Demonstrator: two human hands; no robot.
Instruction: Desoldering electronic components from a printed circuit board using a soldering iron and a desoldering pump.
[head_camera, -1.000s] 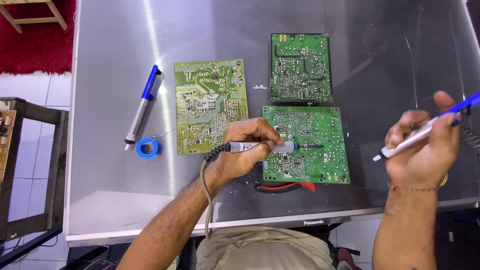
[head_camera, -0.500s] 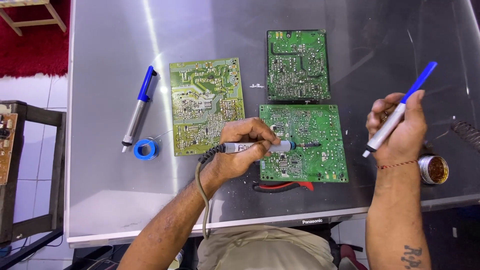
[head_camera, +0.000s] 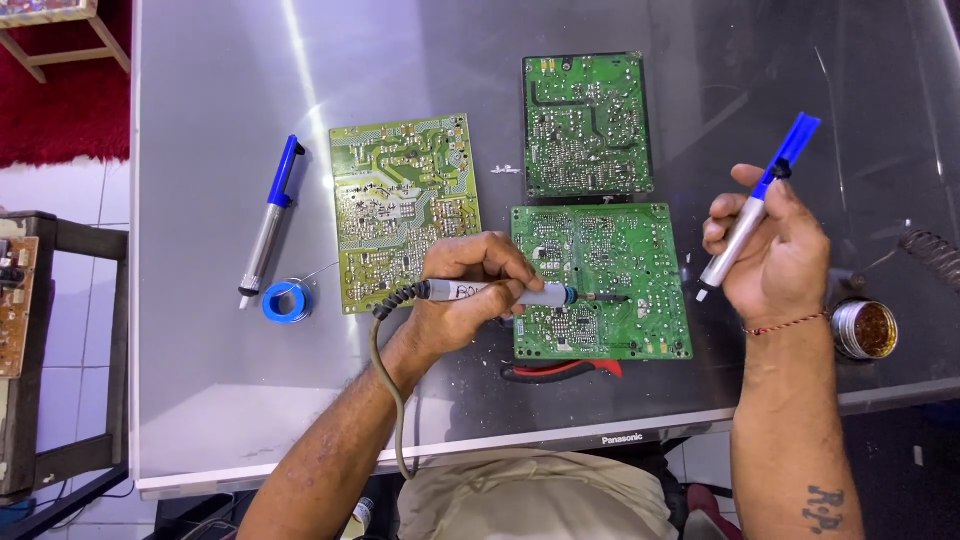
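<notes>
Hands closed: left hand (head_camera: 470, 290) grips soldering iron (head_camera: 520, 293) on green circuit board (head_camera: 610, 300), right hand (head_camera: 775, 255) lifts desoldering pump (head_camera: 755, 205) beside flux tin (head_camera: 865, 329).

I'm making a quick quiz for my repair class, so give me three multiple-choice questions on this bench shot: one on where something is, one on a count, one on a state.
1. Where does the blue spool of solder wire lie?
A. left of the yellow-green board
B. on the dark board at the back
C. in the right hand

2. How many circuit boards lie on the grey table?
A. two
B. three
C. five

3. What is the right hand doing?
A. resting flat on the table
B. holding a blue-and-silver solder sucker raised off the boards
C. empty and open

Answers: 1 A, it sits beside the yellow-green board; 2 B, three boards show; 3 B, its fingers wrap the tool above the table.
</notes>
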